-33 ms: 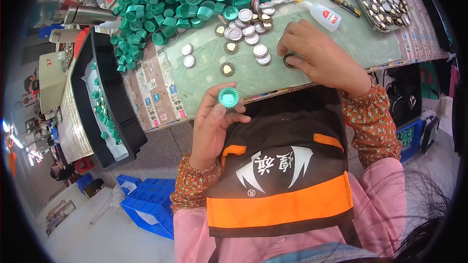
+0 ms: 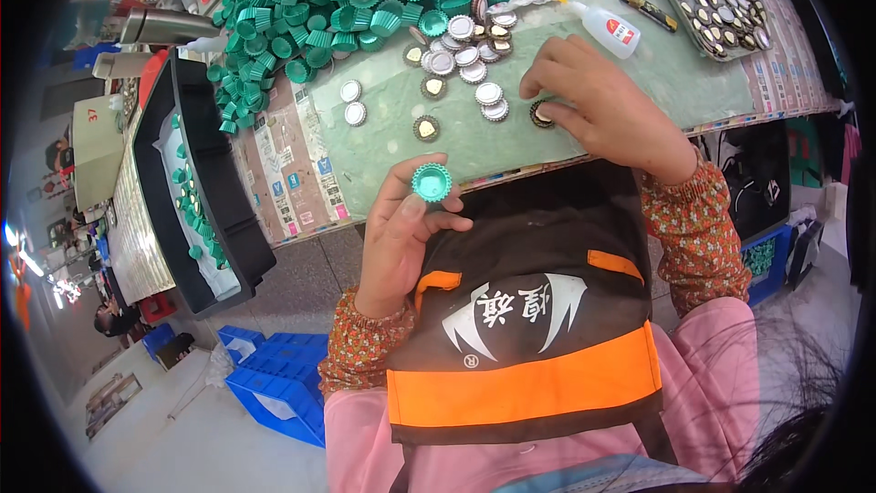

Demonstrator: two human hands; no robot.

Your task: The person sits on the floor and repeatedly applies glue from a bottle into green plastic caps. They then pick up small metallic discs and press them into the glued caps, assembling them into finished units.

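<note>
Head view is showing a cap-assembly step in progress. Left hand (image 2: pixel 399 239) is holding one green fluted cap (image 2: pixel 432 182) pinched between thumb and fingertips, open side up, just off the near edge of the green table mat (image 2: pixel 511 141). Right hand (image 2: pixel 607 110) is resting on the mat with fingers curled narrowly, fingertips pressing a dark-rimmed round insert (image 2: pixel 542 114) as if picking it up.

By judgement, the insert is being selected for fitting into the held cap; the next move is calling for a clean lift of the thin disc off the flat mat and centred alignment over the cap's mouth.

Green caps appear to be moulded plastic with ribbed, crimped walls; a large heap of green caps (image 2: pixel 338 0) is lying at the far left. Loose silver discs (image 2: pixel 470 59) look metallic with serrated rims. A white squeeze bottle (image 2: pixel 607 29) is lying tilted behind the right hand, and a black tray (image 2: pixel 196 183) is hanging off the table's left side.
</note>
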